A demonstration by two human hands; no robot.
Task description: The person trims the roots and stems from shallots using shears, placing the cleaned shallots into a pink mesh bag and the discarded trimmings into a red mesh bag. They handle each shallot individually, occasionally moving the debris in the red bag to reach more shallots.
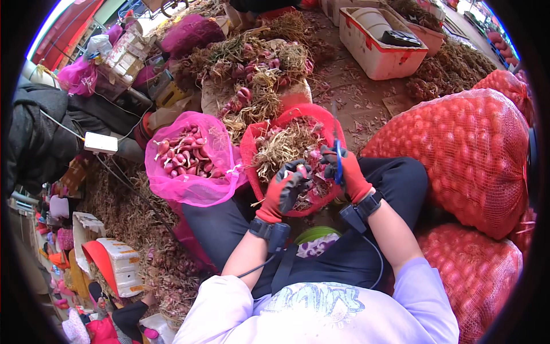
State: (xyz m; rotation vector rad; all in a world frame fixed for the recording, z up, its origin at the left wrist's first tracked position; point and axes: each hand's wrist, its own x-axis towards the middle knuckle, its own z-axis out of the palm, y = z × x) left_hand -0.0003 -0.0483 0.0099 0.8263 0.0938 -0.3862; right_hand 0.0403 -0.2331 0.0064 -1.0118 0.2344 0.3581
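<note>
In a red and black glove, my left hand (285,194) is closed on a small shallot (301,169), its fingers pinched around the bulb. My right hand (350,175), gloved the same way, grips scissors with blue handles (338,161), their blades pointing away from me. Both hands are above a red mesh bag (248,150) filled with dry stalks and skins (288,143). Left of it, a pink mesh bag (163,186) stands open with trimmed shallots (188,153) inside.
A heap of untrimmed shallots with dry stalks (260,69) lies ahead. Full red net sacks (452,155) crowd my right side. A white and red foam box (372,54) stands far right. Another person's dark sleeve (43,132) is at left, above more dried bunches (132,212).
</note>
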